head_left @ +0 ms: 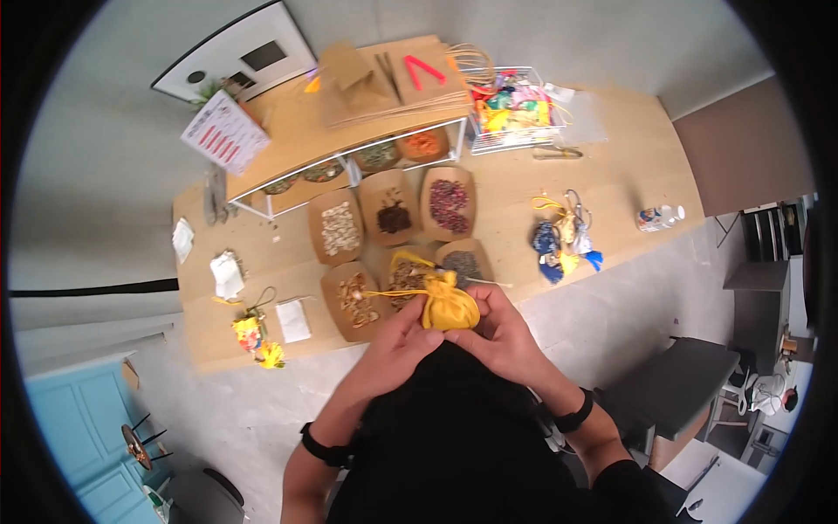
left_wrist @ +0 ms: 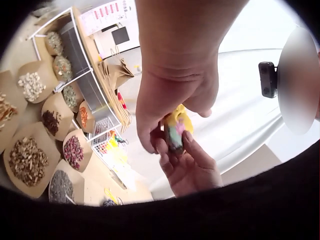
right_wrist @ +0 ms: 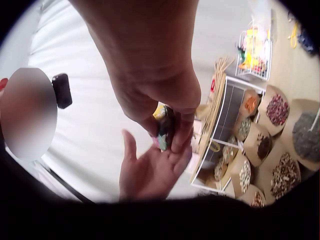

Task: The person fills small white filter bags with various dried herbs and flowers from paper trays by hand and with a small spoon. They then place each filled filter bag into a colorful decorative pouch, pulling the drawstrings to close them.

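A yellow drawstring pouch [head_left: 450, 307] with yellow cords is up in front of the person's chest, between both hands. My right hand [head_left: 504, 336] pinches it from the right; in the left wrist view the right thumb [left_wrist: 192, 142] presses the pouch's pink and green patterned face [left_wrist: 176, 131]. My left hand [head_left: 397, 349] supports it from the left. In the right wrist view the left hand [right_wrist: 152, 172] has its thumb standing away from the pouch and its nearly straight fingers touching it. The pouch overlaps paper trays of dried herbs in the head view.
Paper trays hold white pieces [head_left: 340, 229], dark bits [head_left: 394, 217] and red buds [head_left: 449, 206]. A wooden shelf [head_left: 288, 131] and wire basket [head_left: 513, 109] stand behind. Finished-looking pouches [head_left: 563, 240] and a bottle [head_left: 660, 217] lie right; white packets [head_left: 293, 320] and another pouch [head_left: 251, 335] lie left.
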A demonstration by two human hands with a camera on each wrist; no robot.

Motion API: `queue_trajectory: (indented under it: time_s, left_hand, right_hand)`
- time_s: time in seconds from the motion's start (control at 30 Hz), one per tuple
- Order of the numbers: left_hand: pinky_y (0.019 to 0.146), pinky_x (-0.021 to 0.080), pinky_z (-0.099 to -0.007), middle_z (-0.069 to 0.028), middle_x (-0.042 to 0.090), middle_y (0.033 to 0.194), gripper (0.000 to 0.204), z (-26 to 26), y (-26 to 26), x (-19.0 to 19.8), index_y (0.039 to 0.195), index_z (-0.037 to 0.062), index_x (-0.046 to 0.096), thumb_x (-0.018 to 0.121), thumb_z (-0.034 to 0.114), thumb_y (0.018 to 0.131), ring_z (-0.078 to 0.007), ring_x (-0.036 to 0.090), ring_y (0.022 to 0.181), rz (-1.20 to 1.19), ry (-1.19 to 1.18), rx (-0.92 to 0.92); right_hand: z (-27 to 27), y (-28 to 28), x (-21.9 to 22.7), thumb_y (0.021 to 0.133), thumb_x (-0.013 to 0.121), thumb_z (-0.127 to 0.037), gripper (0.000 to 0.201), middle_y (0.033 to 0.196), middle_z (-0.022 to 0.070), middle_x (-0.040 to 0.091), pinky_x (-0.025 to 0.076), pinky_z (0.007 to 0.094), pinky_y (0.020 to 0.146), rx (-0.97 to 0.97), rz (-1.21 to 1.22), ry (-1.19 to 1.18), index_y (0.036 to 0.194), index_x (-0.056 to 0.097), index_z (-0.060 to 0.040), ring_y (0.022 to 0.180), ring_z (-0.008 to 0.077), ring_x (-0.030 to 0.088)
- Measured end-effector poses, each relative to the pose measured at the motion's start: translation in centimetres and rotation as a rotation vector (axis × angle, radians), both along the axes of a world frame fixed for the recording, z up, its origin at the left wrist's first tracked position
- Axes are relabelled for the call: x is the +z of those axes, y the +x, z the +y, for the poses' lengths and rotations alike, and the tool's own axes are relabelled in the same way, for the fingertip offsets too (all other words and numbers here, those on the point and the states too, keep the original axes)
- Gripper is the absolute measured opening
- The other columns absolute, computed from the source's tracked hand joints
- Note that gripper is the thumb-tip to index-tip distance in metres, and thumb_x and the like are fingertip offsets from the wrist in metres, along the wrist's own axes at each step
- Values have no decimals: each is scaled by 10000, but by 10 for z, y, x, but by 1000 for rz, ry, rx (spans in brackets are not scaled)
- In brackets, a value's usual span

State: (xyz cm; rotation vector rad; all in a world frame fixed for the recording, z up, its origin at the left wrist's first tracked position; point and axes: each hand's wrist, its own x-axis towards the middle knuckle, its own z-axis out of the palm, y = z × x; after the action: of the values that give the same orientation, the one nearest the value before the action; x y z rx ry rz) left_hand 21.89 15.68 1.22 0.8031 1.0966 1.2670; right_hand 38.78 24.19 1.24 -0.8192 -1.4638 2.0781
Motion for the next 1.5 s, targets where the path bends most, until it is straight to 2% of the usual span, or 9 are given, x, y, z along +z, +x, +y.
queue_trajectory:
  time_s: [0.37, 0.43, 0.5, 0.87, 0.93, 1.07, 1.27, 1.33, 1.5]
  left_hand:
    - [819, 471, -279, -65, 622, 1036, 274, -58, -59, 6, 1179, -30, 567, 555, 153, 975, -113, 579, 944, 61, -69, -51]
    - [807, 476, -303, -105, 618, 988, 273, -58, -63, 9, 1167, -21, 573, 587, 131, 941, -183, 601, 943, 425, 59, -150]
    - [808, 477, -314, -122, 607, 989, 275, -58, -64, 4, 1163, -13, 576, 597, 122, 925, -224, 598, 951, 466, 68, -146]
    - [850, 464, -330, -121, 586, 1029, 257, -47, -54, 15, 1114, 10, 580, 659, 92, 883, -269, 584, 985, 726, 86, -252]
    - [809, 489, -342, -108, 590, 1068, 295, -41, -56, 20, 1116, 29, 561, 693, 123, 870, -240, 607, 955, 501, -59, -258]
    - [775, 492, -318, -77, 611, 1040, 328, -37, -59, 5, 1123, 44, 552, 718, 147, 859, -193, 610, 930, 457, 29, -213]
    - [758, 492, -313, -79, 607, 1022, 328, -23, -51, 6, 1107, 30, 543, 721, 144, 856, -193, 612, 915, 407, -50, -315]
    - [758, 497, -331, -100, 584, 1015, 319, -17, -42, 3, 1070, 31, 544, 733, 152, 843, -219, 613, 897, 832, 179, -10]
    - [773, 503, -360, -135, 563, 995, 341, -16, -13, 5, 1018, 23, 521, 754, 136, 796, -281, 613, 901, 767, -77, 148]
  right_hand:
    - [-25, -42, 49, 819, 724, -40, 282, 1045, 117, 657, 507, 330, 796, -34, -255, 671, 1085, 632, -18, 908, 244, 642]
    - [-21, -53, 52, 819, 712, -29, 244, 990, 114, 662, 500, 354, 793, -24, -205, 677, 1054, 647, -12, 900, 270, 633]
    - [-14, -58, 49, 805, 717, -28, 239, 918, 109, 662, 503, 374, 758, 239, -234, 766, 1036, 658, -18, 862, 284, 625]
    - [15, -45, 40, 840, 680, -80, 172, 845, 96, 646, 505, 332, 728, 663, -449, 538, 999, 634, -30, 800, 219, 642]
    - [23, -39, 35, 855, 679, -99, 165, 855, 56, 651, 498, 296, 727, 678, -355, 150, 991, 627, -21, 780, 143, 633]
    - [20, -26, 15, 862, 674, -107, 175, 861, 19, 652, 490, 270, 728, 591, -214, -51, 1005, 624, -20, 773, 92, 614]
    - [11, -21, 24, 862, 612, -63, 81, 801, 64, 632, 465, 275, 620, 559, -400, 358, 925, 614, -11, 692, 111, 595]
    - [12, -20, 19, 856, 623, -72, 86, 796, 110, 613, 458, 314, 593, 531, -466, 508, 889, 603, 6, 671, 161, 598]
    - [3, -25, 8, 837, 620, -73, 107, 820, 172, 614, 484, 403, 623, 204, -436, 636, 839, 612, 34, 701, 361, 612]
